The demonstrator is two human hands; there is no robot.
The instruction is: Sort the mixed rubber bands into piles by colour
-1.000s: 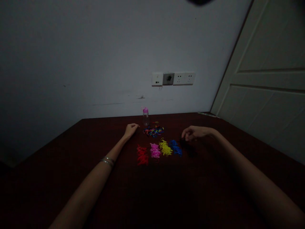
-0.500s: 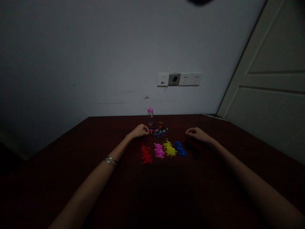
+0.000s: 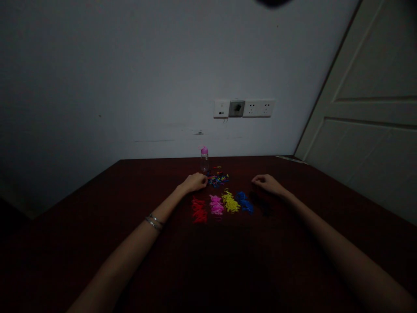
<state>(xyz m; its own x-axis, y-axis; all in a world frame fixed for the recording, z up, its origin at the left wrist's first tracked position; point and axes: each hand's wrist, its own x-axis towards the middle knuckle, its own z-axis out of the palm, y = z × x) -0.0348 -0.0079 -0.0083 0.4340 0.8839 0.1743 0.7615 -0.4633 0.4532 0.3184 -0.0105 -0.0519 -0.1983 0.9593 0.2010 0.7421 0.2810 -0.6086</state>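
Observation:
My left hand [image 3: 196, 181] is closed at the left edge of a mixed pile of small coloured bands [image 3: 218, 179]; what its fingers hold, if anything, is hidden. My right hand [image 3: 265, 183] rests on the table to the right of that pile, fingers curled together, and anything between them is too small to name. Nearer to me lie separate heaps in a row: red [image 3: 199, 210], pink [image 3: 216, 205], yellow [image 3: 230, 202], blue [image 3: 244, 202] and a dark one [image 3: 261, 204] that is hard to make out.
A clear bottle with a pink cap [image 3: 204, 159] stands behind the mixed pile. The dark red table [image 3: 156, 174] meets a wall with sockets [image 3: 258, 108]. A pale door [image 3: 368, 100] is at the right.
My left hand has shifted slightly right and turned, now covering the left edge of the mixed pile. My right hand has hardly moved. The whole view has slid slightly.

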